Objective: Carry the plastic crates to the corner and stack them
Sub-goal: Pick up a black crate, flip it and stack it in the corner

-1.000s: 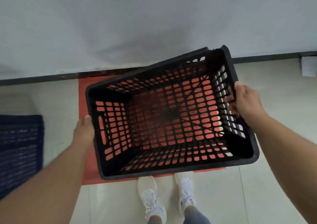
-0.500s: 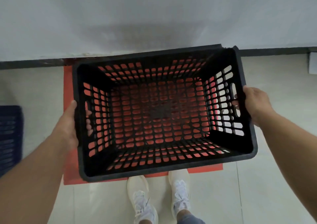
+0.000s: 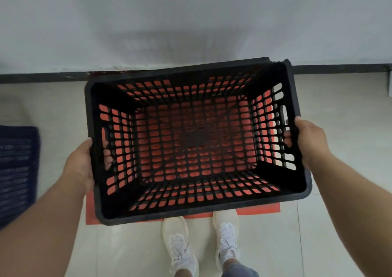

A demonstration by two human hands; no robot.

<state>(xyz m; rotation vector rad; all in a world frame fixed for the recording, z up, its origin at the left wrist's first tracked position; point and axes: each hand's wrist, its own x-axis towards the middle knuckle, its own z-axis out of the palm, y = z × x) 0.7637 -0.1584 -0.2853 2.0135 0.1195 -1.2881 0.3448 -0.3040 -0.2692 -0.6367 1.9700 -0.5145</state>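
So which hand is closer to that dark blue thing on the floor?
Left. The left hand grips the black crate on the side toward the dark blue crate; the right hand holds the far side.

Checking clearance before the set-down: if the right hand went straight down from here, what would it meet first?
Probably the bare tile floor. The right hand grips the black crate outside the edge of the red crate below, though depth is hard to judge.

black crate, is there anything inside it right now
No, the black crate held by the left hand and right hand is empty; only the red crate below shows through its slotted bottom.
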